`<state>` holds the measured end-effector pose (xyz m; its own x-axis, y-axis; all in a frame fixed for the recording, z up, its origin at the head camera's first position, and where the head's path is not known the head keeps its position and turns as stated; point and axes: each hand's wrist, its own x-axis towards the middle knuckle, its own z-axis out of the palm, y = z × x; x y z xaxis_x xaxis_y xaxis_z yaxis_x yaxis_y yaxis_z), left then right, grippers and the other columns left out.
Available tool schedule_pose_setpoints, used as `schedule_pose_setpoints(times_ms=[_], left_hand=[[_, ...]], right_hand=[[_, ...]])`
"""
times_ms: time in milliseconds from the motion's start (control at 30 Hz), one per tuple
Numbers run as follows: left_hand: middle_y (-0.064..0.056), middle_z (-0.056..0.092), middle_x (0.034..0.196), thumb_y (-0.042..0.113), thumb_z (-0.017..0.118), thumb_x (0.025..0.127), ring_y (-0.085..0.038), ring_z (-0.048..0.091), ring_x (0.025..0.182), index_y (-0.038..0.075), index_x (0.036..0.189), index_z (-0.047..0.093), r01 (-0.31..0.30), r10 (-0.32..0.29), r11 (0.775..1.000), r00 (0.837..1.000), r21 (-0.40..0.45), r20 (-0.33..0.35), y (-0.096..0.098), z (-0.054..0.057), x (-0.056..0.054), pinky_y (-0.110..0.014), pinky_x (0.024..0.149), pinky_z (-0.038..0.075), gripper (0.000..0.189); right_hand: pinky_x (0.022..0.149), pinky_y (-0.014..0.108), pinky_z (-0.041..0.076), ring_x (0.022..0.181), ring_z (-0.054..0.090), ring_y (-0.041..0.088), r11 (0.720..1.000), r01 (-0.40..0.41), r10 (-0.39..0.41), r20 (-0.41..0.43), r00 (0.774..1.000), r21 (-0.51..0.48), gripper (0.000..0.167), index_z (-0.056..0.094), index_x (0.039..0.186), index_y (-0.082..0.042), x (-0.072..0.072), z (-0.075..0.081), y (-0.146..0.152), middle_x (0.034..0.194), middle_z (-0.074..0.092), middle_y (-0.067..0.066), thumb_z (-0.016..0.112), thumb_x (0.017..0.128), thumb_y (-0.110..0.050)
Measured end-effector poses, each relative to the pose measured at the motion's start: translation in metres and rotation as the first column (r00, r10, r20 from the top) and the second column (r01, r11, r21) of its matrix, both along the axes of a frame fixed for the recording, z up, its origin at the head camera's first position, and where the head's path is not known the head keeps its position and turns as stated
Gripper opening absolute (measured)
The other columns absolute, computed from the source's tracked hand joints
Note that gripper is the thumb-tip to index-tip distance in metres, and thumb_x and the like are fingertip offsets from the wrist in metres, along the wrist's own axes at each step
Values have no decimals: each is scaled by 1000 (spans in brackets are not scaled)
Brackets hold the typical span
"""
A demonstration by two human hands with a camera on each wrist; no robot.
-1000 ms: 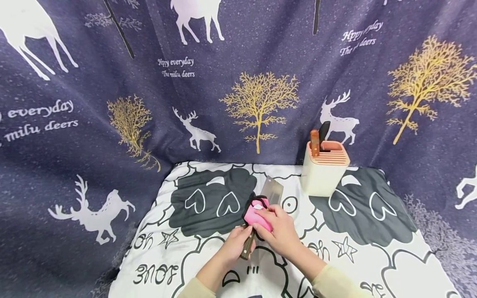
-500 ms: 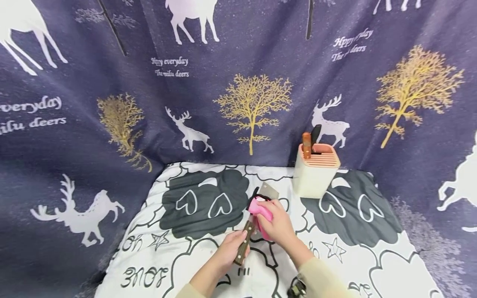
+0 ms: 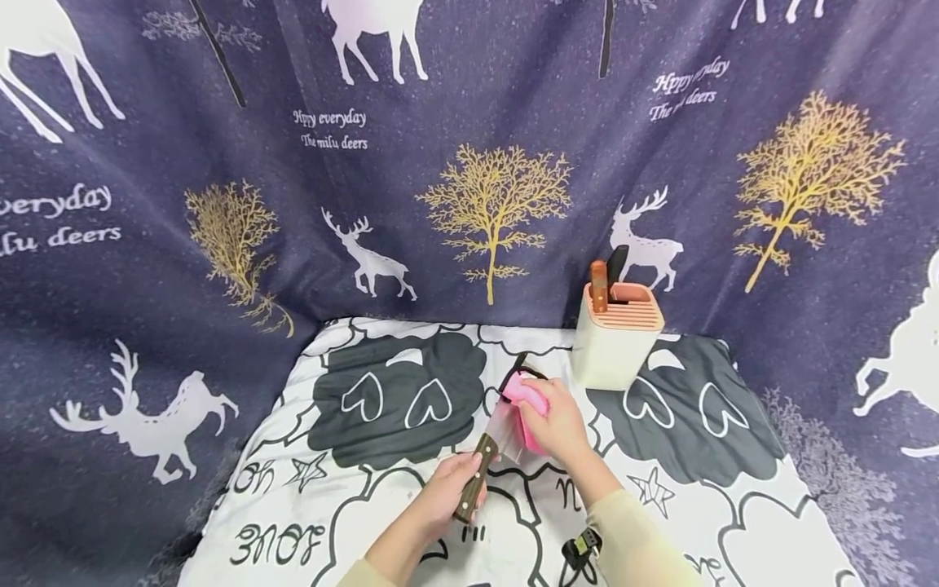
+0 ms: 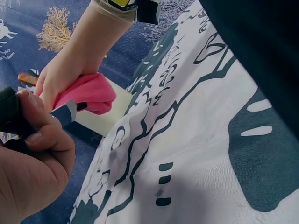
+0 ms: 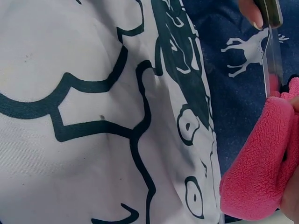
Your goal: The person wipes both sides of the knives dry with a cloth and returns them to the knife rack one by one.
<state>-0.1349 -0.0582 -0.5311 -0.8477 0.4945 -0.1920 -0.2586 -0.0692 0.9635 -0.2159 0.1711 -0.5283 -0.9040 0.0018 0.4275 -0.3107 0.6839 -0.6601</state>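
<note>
My left hand (image 3: 446, 489) grips the dark brown riveted handle (image 3: 477, 479) of a cleaver, its broad blade (image 3: 502, 428) pointing up and away. Folded over the blade's far part is a pink cloth (image 3: 525, 393) with black edging, which my right hand (image 3: 561, 422) pinches around the metal. Plush pile shows on the cloth (image 5: 259, 168) in the right wrist view, with the bare blade (image 5: 272, 60) running into it. The left wrist view has the left hand (image 4: 39, 163) close up, fingers curled on the handle; the blade's far end is hidden by cloth and hand.
A cream knife block (image 3: 610, 355) with a pink slotted top stands at the back right. An orange-brown knife handle (image 3: 598, 287) and a black handle (image 3: 617, 262) stick out of it. A printed white cloth (image 3: 279, 514) covers the surface; a dark deer-print curtain (image 3: 396, 187) hangs behind.
My right hand has slid the pink cloth away along the blade, baring metal near the handle. The left hand has shifted slightly left with the cleaver. The head view has turned a little right.
</note>
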Motion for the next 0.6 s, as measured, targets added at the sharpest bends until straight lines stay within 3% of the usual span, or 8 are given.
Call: schedule_pose_setpoints(times_ms=[300,600], left_hand=[[7,56,66,38,37,112,-3,49,54,-11,143,47,24,-24,1000,1000,1,1,-3,2,3,-17,44,47,59],[6,56,66,37,38,112,-4,49,53,-11,143,48,42,-43,999,999,5,12,-2,0,10,-16,43,46,58]], right_hand=[[73,44,53,84,62,27,998,57,-57,25,998,11,38,72,123,-19,-2,1,8,105,66,11,75,86,-24],[86,54,54,103,65,33,995,98,-99,86,991,13,39,71,126,-18,-7,-2,24,116,68,13,76,89,-27]])
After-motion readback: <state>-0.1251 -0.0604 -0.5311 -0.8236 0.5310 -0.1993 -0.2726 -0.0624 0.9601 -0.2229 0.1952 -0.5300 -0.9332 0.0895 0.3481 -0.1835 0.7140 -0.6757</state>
